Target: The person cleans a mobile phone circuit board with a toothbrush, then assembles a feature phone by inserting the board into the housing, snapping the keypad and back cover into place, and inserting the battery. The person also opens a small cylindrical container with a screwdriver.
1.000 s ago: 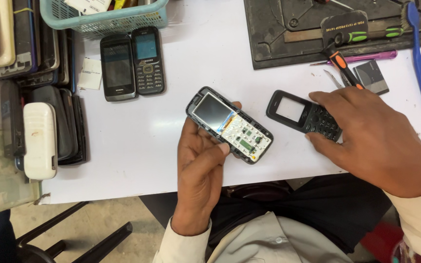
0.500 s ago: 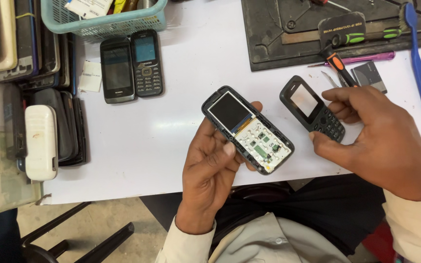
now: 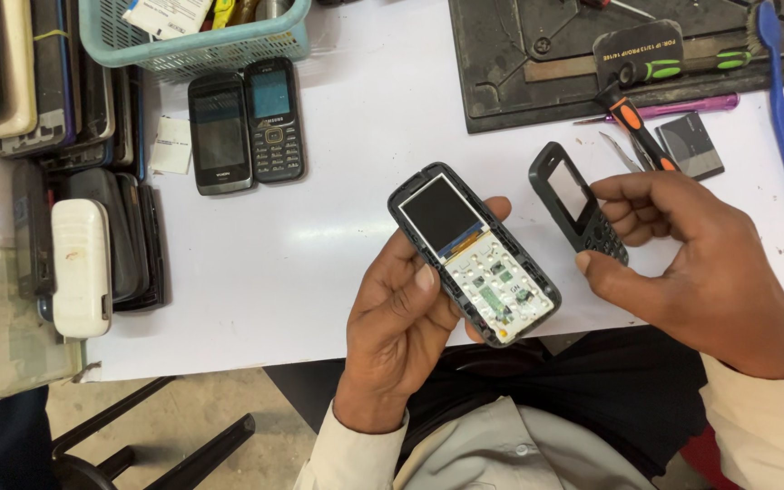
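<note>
White table [image 3: 338,254], seen from above. A dark work mat [image 3: 519,82] with tools lay at the far right; a teal basket [image 3: 192,45] and rows of stacked handsets [image 3: 74,227] lined the left edge, leaving bare room in the middle. Two keypad phones [image 3: 245,127] lay flat below the basket. The left hand [image 3: 401,336] cradled an opened phone body [image 3: 474,254], screen and circuit board facing up for inspection, above the near table edge. The right hand [image 3: 700,272] pinched the detached front cover [image 3: 578,204] just beside it, tilted clear of the board.
</note>
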A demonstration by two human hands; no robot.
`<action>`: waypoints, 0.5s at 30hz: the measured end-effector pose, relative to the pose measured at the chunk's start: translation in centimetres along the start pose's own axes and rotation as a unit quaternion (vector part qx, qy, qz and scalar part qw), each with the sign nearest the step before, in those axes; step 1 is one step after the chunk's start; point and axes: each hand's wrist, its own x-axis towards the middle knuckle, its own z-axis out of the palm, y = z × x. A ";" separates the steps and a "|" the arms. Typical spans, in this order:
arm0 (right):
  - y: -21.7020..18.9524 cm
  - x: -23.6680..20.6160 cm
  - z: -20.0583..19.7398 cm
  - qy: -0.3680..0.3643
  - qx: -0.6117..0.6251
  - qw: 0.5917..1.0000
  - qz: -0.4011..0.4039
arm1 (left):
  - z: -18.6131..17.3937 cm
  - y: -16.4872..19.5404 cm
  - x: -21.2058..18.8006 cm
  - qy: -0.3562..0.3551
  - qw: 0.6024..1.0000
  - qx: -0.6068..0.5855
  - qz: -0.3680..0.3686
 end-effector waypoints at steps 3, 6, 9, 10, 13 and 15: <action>0.2 0.0 0.1 -0.008 0.040 0.999 0.009 | -0.4 -0.1 -0.3 -0.002 1.000 -0.010 -0.003; 0.3 -0.1 0.3 -0.008 0.061 0.998 0.022 | -0.7 -0.2 -0.4 -0.028 0.999 -0.019 0.003; 0.2 -0.1 0.3 -0.010 0.050 0.998 0.040 | -0.7 -0.2 -0.5 -0.033 0.999 0.009 0.008; 0.1 -0.1 0.3 -0.014 0.056 0.997 0.041 | -0.6 -0.2 -0.4 -0.015 1.000 0.021 0.008; -0.1 0.2 0.1 -0.024 0.068 0.996 0.046 | -0.1 -0.3 0.0 0.021 0.999 0.040 0.006; -0.3 0.4 0.3 -0.029 0.067 0.996 0.050 | 0.2 0.0 0.2 0.021 0.999 0.030 0.000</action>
